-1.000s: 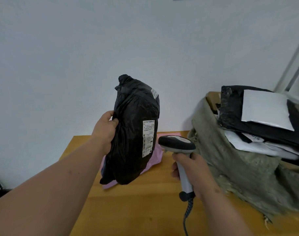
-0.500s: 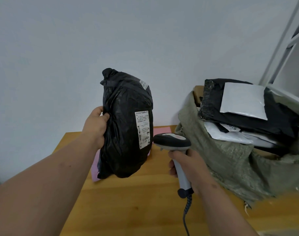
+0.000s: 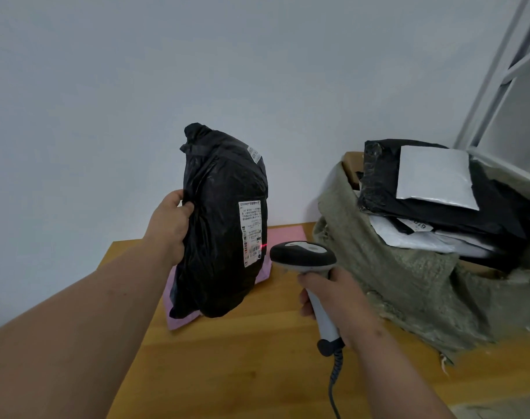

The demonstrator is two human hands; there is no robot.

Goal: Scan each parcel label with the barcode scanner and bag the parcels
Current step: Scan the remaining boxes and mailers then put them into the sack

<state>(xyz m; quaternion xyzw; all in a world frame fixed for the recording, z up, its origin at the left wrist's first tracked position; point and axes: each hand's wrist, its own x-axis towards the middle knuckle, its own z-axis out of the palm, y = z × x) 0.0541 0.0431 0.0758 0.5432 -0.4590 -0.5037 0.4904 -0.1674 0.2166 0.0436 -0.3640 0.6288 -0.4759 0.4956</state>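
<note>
Item: black parcel (image 3: 221, 225), held upright above the surface (image 3: 257, 352) by the left hand (image 3: 170, 225), its grip clenched on the parcel's left edge. Label (image 3: 251, 232) faced right; a red dot lay at its right margin, beside the barcode. Scanner (image 3: 303, 255), right hand (image 3: 333, 300) wrapped round its handle. Sack (image 3: 393, 267), far right, already heaped with parcels. Risks: beam missing the barcode, so no read; slack wrapping slipping from an edge-only hold; added parcel sliding off the heap.

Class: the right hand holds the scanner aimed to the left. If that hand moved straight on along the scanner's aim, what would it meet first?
Probably the black parcel, at its white label, where a red dot shows; the scanner in the right hand would touch first. Depth is uncertain.
</note>
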